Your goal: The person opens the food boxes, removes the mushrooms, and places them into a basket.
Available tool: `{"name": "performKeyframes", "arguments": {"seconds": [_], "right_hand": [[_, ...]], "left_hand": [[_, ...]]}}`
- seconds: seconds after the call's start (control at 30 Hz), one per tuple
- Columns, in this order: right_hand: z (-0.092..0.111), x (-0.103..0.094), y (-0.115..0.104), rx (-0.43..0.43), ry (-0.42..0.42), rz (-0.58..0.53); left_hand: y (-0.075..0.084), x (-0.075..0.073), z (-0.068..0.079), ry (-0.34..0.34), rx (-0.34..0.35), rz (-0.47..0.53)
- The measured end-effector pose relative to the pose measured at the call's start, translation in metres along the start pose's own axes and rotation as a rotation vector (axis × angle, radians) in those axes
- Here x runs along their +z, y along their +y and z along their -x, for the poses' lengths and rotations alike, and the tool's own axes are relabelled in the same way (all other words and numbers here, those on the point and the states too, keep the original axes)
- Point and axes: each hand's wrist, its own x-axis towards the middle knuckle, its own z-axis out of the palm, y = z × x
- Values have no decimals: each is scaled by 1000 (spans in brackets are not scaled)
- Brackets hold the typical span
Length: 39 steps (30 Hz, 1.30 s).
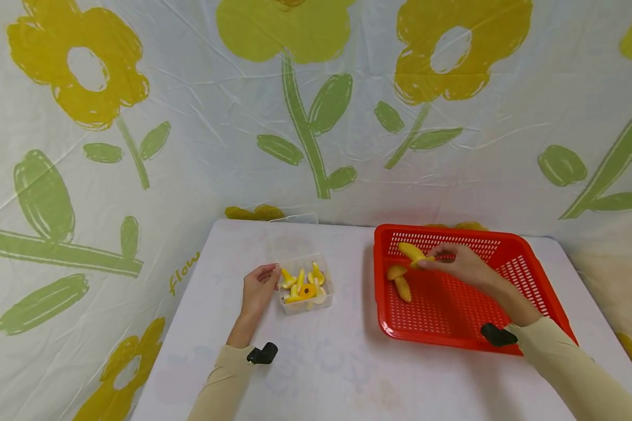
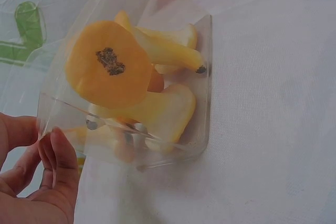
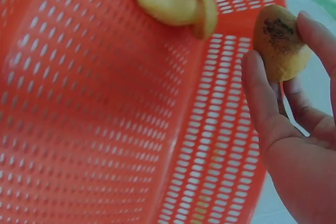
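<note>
A yellow mushroom [image 1: 412, 252], toy-like, is pinched at one end by my right hand [image 1: 460, 266] over the red basket [image 1: 377, 280]. In the right wrist view, the near end of that mushroom [image 3: 281, 43] is rounded with a dark patch. Another yellow-brown mushroom [image 1: 402, 286] lies inside the basket near its left wall. My left hand [image 1: 258, 289] pinches the left edge of a small clear plastic box [image 1: 308, 306] between thumb and fingers. Several yellow and white mushroom pieces [image 2: 107, 64] fill the box; one shows a dark patch.
The box's clear lid [image 1: 295, 234] stands open toward the back. Everything rests on a white table [image 1: 337, 362]. Behind it hangs a cloth [image 1: 200, 117] printed with flowers. The basket's slotted walls rise around the right hand's area.
</note>
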Motion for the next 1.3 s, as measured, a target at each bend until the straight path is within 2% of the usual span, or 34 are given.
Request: {"name": "performKeyframes", "arguments": {"seconds": [0.23,0.37,0.57,0.73,0.9,1.1,1.3], "right_hand": [[-4,2,19,-19,-57,41],[-4,6,26,-1,-68,88],[-6,15,23,-13,-146,156],[-10,19,15,-15,-215,171],[-11,14,11,-2,-218,175],[-12,9,4,-10,-192,163],[-11,10,-7,-72,-169,136]], "left_hand": [[-3,2,-1,3,1,-8],[-5,3,-2,-8,8,2],[-3,2,0,1,4,-10],[-3,2,-1,5,25,-12],[-4,1,-2,-3,44,-14],[-5,0,-3,0,29,-26],[-5,-1,-5,-3,24,-32]]}}
